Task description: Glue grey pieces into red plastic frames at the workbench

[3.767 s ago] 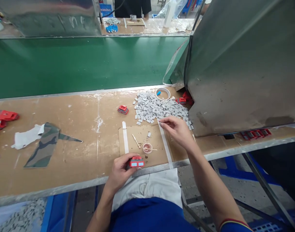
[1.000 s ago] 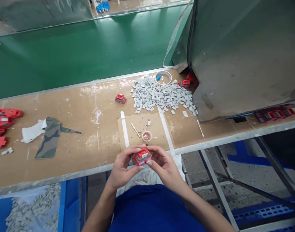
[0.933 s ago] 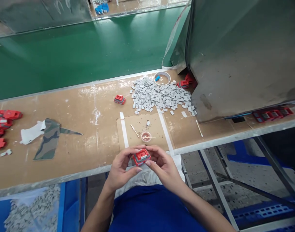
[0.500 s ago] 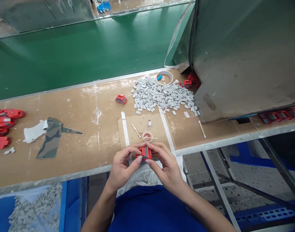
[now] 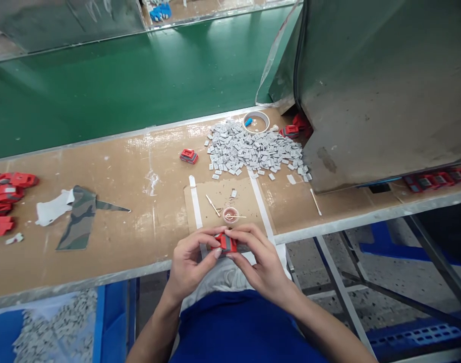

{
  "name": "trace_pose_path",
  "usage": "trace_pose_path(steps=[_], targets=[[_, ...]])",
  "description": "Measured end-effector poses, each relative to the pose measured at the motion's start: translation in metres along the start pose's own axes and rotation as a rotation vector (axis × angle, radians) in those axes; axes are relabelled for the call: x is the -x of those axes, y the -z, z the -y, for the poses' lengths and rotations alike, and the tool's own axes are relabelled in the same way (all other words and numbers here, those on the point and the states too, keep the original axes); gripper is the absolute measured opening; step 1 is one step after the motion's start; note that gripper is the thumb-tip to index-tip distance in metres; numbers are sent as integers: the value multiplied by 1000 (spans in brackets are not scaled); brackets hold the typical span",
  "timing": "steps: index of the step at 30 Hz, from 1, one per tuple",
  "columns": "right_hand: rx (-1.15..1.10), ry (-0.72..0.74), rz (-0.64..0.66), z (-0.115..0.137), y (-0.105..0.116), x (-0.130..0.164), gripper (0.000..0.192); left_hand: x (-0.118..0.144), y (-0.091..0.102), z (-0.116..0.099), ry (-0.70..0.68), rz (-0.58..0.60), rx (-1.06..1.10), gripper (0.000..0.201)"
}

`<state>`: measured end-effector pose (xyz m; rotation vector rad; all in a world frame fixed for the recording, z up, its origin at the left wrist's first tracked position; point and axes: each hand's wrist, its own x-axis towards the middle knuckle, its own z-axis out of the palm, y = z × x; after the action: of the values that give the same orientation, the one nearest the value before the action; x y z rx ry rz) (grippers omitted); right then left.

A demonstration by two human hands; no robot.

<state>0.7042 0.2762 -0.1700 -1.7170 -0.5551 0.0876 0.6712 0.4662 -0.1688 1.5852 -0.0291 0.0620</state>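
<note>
Between both hands, at the table's front edge, is a small red and grey plastic block (image 5: 227,243). My left hand (image 5: 194,258) pinches its left end with thumb and fingers. From the other side my right hand (image 5: 257,256) grips the right end. Just beyond the fingers stands a small round cup (image 5: 230,215) with a thin white stick lying across it. A white stick (image 5: 213,205) and one small grey tile (image 5: 234,193) lie on the cardboard sheet (image 5: 196,189). Farther back spreads a heap of grey tiles (image 5: 249,148).
A tape roll (image 5: 267,122) rests on the heap's far edge. One red and grey block (image 5: 188,156) sits left of it; several more red blocks (image 5: 7,193) lie far left, near camouflage cloth (image 5: 77,219). A large metal housing (image 5: 389,96) stands right. A green belt (image 5: 120,85) runs behind.
The red and grey block has turned and tilted slightly between my fingers. Both hands keep their hold in nearly the same place.
</note>
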Motion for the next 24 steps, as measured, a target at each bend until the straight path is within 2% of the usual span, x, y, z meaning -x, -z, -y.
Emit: trace_pose_path(steps=[2,6,8,11,15,19,24], targets=[[-118,-57,-32,-2,-3,2,28,1,0,1,-71,21,-13,11],[-398,-172,-117,-6,-13,8,24,3,-4,8,-135,37,-47,47],[-434,-206,-112,-8,-15,9,28,3,-4,10,-154,36,-112,50],[-280,-167,-101,-8,-10,7,31,-1,-1,9,-223,45,-283,48],[-46,0,-23,-4,4,-1,16,-8,7,5,-323,121,-442,48],[-33,-16,28,0,10,-5,14,-9,9,2,-354,164,-479,45],[-46,-12,-36,-2,1,2,13,-5,2,1,-381,172,-518,40]])
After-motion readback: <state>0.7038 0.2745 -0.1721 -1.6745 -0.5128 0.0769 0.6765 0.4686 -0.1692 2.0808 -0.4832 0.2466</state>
